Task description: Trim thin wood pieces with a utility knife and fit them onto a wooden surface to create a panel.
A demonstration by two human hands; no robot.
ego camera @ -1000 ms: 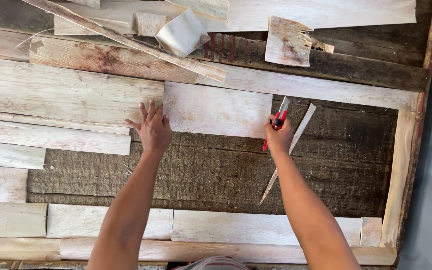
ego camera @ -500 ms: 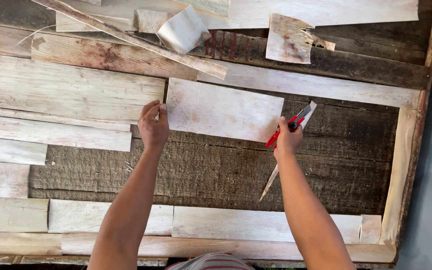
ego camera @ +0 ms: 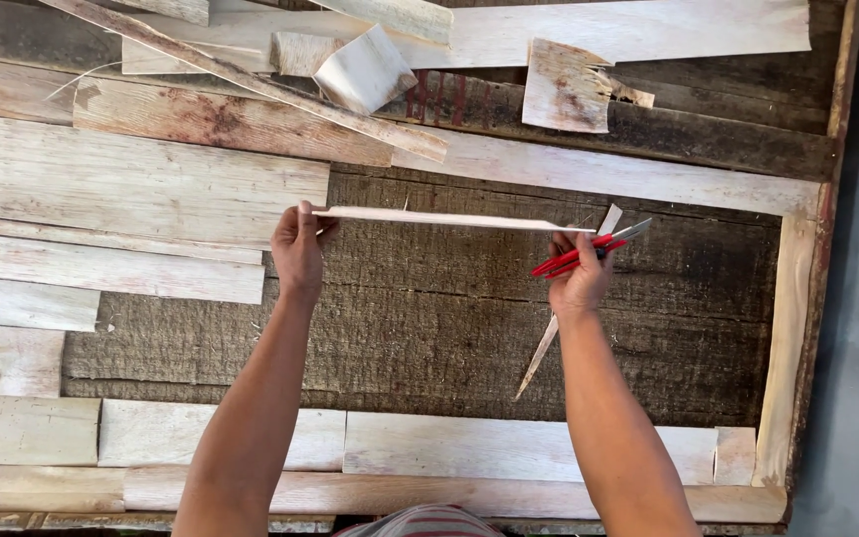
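Note:
A thin pale wood sheet (ego camera: 449, 218) is lifted off the dark board and tipped on edge, so I see it as a narrow strip. My left hand (ego camera: 298, 249) grips its left end. My right hand (ego camera: 581, 273) holds its right end and also clasps a red-handled utility knife (ego camera: 589, 253), blade pointing up and right. A slim pointed wood sliver (ego camera: 554, 328) lies on the dark board (ego camera: 429, 318) just below my right hand.
Pale veneer strips (ego camera: 131, 199) cover the left side and run along the bottom edge (ego camera: 509, 452). Loose offcuts lie at the top: a folded scrap (ego camera: 365, 70) and a ragged square piece (ego camera: 567, 88). A wooden frame edge (ego camera: 787, 338) bounds the right.
The wood sheet lay flat under both hands a second ago; both hands have raised it and tilted it onto its edge. The knife stayed in my right hand.

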